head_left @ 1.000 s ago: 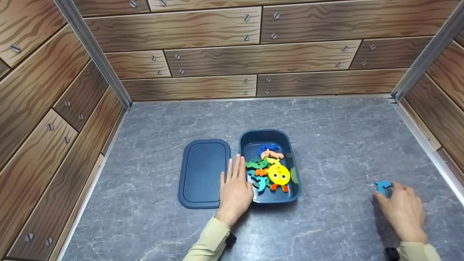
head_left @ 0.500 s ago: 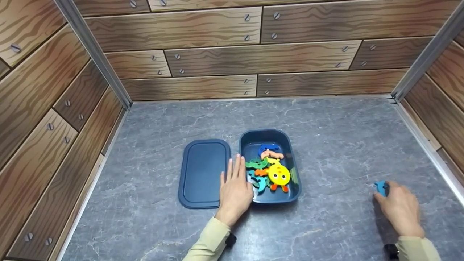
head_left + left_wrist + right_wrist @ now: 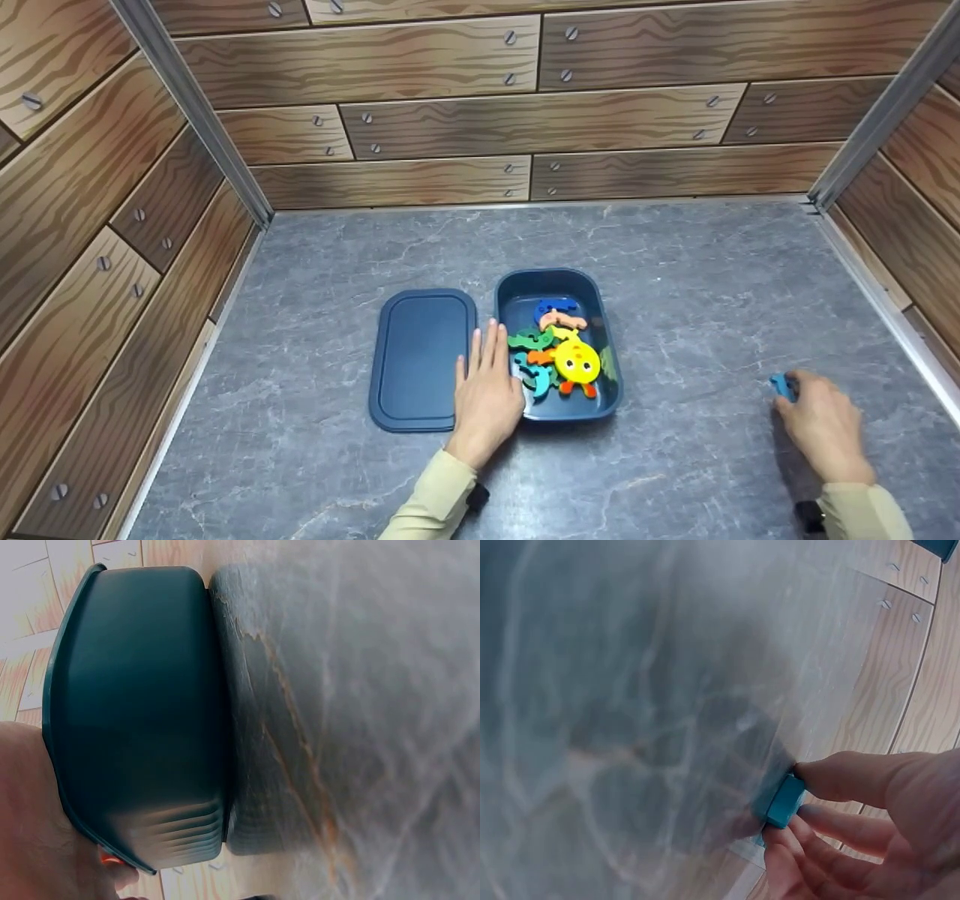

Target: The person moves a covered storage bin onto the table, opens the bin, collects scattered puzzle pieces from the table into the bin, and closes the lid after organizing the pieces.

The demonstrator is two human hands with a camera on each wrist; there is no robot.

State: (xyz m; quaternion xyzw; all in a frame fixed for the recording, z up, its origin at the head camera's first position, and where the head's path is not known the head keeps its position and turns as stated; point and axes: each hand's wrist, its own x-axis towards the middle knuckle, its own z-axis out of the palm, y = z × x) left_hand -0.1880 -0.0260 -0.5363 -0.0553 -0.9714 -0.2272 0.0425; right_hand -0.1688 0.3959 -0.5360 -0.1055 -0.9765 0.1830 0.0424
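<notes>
My left hand (image 3: pixel 487 401) lies with straight fingers along the left rim of a dark blue box (image 3: pixel 611 352). Inside the box are several colourful toy puzzle pieces, among them a yellow round-faced one (image 3: pixel 577 361), a green one (image 3: pixel 529 340) and a peach one (image 3: pixel 564 321). Over at the right, my right hand (image 3: pixel 826 427) pinches a small blue puzzle piece (image 3: pixel 782 385) between thumb and fingers. In the right wrist view the same blue piece (image 3: pixel 786 801) shows edge-on, close to the table surface. The left wrist view shows the box's outer wall (image 3: pixel 142 705).
A flat dark blue lid (image 3: pixel 422 360) lies just left of the box, partly behind my left hand. Wood-patterned walls (image 3: pixel 442 127) close off the back and sides of the grey marbled table (image 3: pixel 697 300).
My right hand has shifted slightly left and turned with the blue piece, which now shows narrower. The left hand, box and lid have stayed in place.
</notes>
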